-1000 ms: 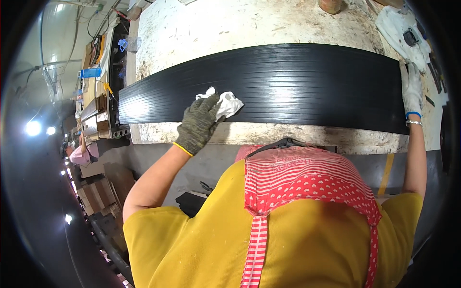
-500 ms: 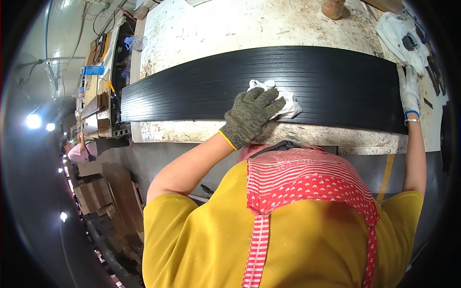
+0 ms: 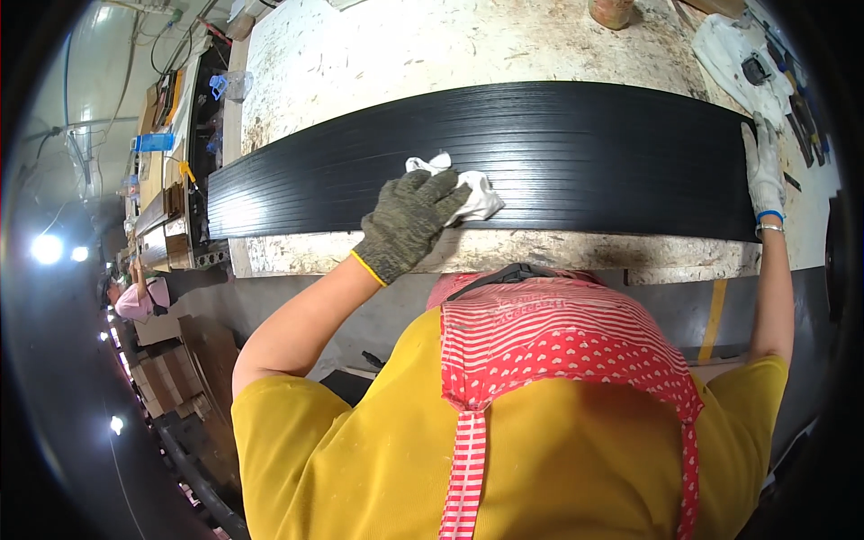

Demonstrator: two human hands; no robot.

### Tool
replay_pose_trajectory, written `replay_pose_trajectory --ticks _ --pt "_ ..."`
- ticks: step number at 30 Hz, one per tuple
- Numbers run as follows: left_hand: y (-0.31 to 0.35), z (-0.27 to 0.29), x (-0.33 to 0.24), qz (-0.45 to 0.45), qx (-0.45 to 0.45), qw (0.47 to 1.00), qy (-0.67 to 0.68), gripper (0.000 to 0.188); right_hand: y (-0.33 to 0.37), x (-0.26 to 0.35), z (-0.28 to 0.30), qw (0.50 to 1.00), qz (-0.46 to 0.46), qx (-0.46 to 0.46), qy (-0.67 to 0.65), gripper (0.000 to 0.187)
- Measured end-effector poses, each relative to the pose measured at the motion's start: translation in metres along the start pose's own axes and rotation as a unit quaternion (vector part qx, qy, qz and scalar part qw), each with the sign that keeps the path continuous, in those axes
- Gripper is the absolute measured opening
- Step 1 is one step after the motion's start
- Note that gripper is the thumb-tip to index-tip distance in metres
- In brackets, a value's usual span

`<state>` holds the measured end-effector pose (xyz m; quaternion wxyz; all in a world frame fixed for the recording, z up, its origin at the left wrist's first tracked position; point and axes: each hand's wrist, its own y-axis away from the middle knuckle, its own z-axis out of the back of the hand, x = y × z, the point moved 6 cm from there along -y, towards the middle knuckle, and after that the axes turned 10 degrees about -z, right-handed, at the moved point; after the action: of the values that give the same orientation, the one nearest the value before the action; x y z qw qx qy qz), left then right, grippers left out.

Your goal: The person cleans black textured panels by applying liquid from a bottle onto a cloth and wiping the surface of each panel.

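A long black panel [image 3: 576, 153] with fine grooves along its length lies across a stained pale worktable [image 3: 360, 67]. My left hand [image 3: 409, 220], in a dark green knitted glove, presses a crumpled white cloth [image 3: 479, 198] onto the panel, left of its middle near the close edge. Bits of the cloth stick out past the fingertips. At the panel's right end rests my right hand [image 3: 765, 171], in a white glove with a blue cuff. Its fingers are stretched out along that edge, and it holds nothing that I can see.
A jar [image 3: 612, 11] of brownish stuff stands at the far edge of view. White cloth or plastic [image 3: 733, 63] with a small black object lies at far right, beside hand tools [image 3: 805, 126]. A person in pink [image 3: 142, 300] is at the far left, near stacked boards.
My left hand has slid leftward along the panel with the white cloth under it. My right hand remains at the panel's right end. The whole view has shifted slightly.
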<state>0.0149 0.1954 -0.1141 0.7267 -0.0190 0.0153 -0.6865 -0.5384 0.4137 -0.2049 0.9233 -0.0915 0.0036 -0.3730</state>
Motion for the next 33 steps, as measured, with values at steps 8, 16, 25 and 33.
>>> replay_pose_trajectory --ticks 8,16,25,33 --pt "0.114 -0.020 0.071 0.180 0.141 0.972 -0.048 0.044 0.006 0.006 0.006 0.996 0.024 0.002 0.086 0.042" --pt "-0.020 -0.017 -0.019 0.041 -0.070 0.995 0.059 0.043 0.009 0.031 0.030 0.995 -0.071 -0.028 -0.058 0.051" --pt "-0.095 -0.054 -0.029 0.286 -0.188 0.426 0.837 0.040 0.128 0.230 0.103 0.670 -0.126 0.197 -0.704 0.054" --pt "-0.060 -0.055 -0.018 0.311 -0.138 0.357 0.870 0.045 0.206 0.333 0.119 0.584 -0.136 0.331 -0.729 0.032"
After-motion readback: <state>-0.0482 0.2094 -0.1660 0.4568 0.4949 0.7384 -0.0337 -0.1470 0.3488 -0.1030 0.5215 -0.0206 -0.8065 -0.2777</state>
